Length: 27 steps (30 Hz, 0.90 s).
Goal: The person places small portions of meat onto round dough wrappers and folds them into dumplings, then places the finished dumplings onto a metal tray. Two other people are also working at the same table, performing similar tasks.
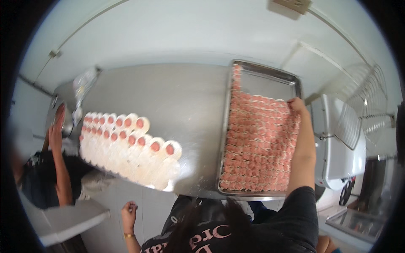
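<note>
My right hand [298,105] reaches over the right side of a metal tray [268,86]. Its fingers are pinched together at the right end of the farthest full row of small pink-filled dumplings [259,139], on a dumpling mostly hidden by the hand. My left hand [129,214] hangs low, away from the table's front edge, with its fingers curled in and nothing visible in them. Left of the tray lie overlapping rows of round white dough wrappers [130,160]. The far rows of wrappers carry pink lumps of filling [140,123].
Under everything is a steel table [192,97]. At far left another person's hand [55,133] is at a metal bowl [66,123] with pink filling. A clear plastic bag [84,84] lies beside it. Right of the tray stand a white appliance [341,143] and a wire rack [352,126].
</note>
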Motion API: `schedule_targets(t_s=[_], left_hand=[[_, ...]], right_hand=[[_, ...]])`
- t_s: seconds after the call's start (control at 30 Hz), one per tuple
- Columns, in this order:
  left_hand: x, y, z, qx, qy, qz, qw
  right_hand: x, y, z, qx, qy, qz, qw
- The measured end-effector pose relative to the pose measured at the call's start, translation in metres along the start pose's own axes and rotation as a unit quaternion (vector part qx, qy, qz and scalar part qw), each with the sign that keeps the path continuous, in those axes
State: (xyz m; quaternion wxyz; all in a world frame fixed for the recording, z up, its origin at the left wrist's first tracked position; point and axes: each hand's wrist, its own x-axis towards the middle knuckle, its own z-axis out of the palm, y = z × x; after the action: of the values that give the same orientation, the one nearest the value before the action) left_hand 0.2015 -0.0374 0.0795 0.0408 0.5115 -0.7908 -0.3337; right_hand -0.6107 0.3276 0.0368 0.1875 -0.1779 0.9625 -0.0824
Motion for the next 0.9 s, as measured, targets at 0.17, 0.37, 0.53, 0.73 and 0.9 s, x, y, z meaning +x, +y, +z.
schedule_targets(t_s=[0.17,0.37,0.53,0.73,0.9], left_hand=[[0.01,-0.006,0.0,-0.011,0.011,0.013,1.0],[0.029,0.01,0.011,-0.042,0.003,0.068,0.997],[0.047,0.013,0.007,-0.063,0.018,0.09,0.994],[0.033,-0.027,-0.013,-0.127,0.036,0.062,0.989],[0.032,-0.066,-0.023,-0.19,0.045,0.052,0.979]], right_hand=[[-0.013,-0.073,0.012,0.164,0.371,-0.082,0.91],[-0.086,-0.305,0.135,0.356,0.106,-0.36,0.856],[-0.163,-0.469,0.209,0.272,0.036,-0.35,0.896],[-0.195,-0.545,0.245,0.208,0.108,-0.31,0.921],[-0.187,-0.553,0.264,0.322,0.074,-0.254,0.909]])
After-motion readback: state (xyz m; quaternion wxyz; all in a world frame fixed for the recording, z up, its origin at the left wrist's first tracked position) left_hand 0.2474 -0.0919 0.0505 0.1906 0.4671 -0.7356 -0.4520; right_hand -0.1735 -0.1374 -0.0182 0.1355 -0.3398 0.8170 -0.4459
